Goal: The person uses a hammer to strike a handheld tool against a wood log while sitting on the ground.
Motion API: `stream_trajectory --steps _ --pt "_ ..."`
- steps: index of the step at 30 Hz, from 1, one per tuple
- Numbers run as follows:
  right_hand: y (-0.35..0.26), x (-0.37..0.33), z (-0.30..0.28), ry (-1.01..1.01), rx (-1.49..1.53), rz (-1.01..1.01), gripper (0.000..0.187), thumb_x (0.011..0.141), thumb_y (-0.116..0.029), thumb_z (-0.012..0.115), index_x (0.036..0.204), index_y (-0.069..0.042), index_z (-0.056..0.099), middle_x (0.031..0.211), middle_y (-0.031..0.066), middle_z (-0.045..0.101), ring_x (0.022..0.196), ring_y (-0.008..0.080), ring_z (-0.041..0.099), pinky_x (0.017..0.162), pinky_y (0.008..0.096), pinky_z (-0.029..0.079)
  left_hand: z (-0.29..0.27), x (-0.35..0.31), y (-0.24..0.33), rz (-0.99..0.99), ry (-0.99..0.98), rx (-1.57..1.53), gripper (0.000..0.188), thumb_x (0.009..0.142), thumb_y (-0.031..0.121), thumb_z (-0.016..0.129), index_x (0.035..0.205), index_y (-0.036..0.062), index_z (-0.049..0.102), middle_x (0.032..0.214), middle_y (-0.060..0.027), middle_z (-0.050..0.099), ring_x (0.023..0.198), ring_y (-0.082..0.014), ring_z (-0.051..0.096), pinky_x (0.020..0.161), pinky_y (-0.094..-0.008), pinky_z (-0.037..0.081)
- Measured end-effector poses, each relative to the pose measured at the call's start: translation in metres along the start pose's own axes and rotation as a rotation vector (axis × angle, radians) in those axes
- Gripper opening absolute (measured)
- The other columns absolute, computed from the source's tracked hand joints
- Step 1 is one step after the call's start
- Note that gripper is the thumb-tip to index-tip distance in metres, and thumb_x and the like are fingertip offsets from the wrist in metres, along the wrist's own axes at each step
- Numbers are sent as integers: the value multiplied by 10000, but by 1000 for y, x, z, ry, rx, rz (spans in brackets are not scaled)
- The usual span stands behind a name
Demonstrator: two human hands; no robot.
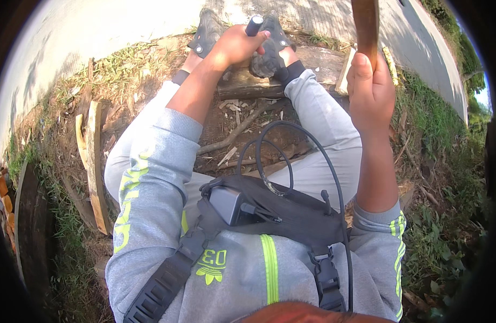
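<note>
My left hand [238,47] is closed round a dark cylindrical handle [252,28] with a bright round end facing up. It holds this low between my two dark shoes [266,54], over a log [312,59] lying across the ground. What lies below the fist is hidden by the hand. On the right, my raised right hand [370,89] grips a smooth brown wooden shaft [366,24], thumb along it. The shaft runs out of the top of the picture, so its far end cannot be seen. The two hands are well apart.
Wood chips [234,107] and a bent stick [237,132] lie between my legs. Split wood pieces [96,167] stand at the left. A black cable [328,156] loops up from the black bag [291,210] on my lap. Pale pavement [124,24] runs beyond, with grass [428,124] at right.
</note>
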State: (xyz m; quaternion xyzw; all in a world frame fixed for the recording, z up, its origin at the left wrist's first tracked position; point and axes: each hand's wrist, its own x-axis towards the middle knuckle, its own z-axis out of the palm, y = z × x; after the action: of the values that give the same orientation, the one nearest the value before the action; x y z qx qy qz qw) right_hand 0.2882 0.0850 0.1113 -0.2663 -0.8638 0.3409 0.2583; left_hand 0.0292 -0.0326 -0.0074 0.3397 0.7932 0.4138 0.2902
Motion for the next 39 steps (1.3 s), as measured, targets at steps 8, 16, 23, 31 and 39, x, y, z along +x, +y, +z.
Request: stream_trajectory --steps 8,16,23,31,39 --pt "9 0 7 -48 11 51 319 1062 -335 600 1009 -21 591 739 203 634 678 373 651 640 475 479 9 2 -9 98 62 27 508 989 513 618 786 70 762 739 -80 714 696 -229 680 708 -373 532" --pt "34 -7 15 -61 -52 -2 336 1108 -366 537 1014 -47 586 670 -29 500 593 89 516 559 289 406 14 2 9 54 120 84 439 999 486 603 885 92 762 761 -55 743 706 -224 717 711 -381 552" --pt "22 -32 18 -11 297 5 401 1109 -431 523 1029 -39 548 658 -38 464 521 66 395 491 234 336 26 -17 13 29 93 153 465 996 513 569 911 101 768 796 -65 751 796 -285 730 746 -416 551" --pt "41 -51 9 -28 259 17 376 1101 -382 553 1000 -21 586 665 41 544 601 131 536 564 313 424 41 -27 1 156 194 185 398 974 485 591 942 132 772 870 -116 757 868 -371 717 771 -455 551" --pt "28 -44 -11 -2 218 115 369 1091 -369 566 1030 -6 599 726 66 582 670 179 588 637 356 454 44 -26 5 111 213 176 317 917 400 608 917 124 765 900 -128 757 901 -383 715 775 -472 558"
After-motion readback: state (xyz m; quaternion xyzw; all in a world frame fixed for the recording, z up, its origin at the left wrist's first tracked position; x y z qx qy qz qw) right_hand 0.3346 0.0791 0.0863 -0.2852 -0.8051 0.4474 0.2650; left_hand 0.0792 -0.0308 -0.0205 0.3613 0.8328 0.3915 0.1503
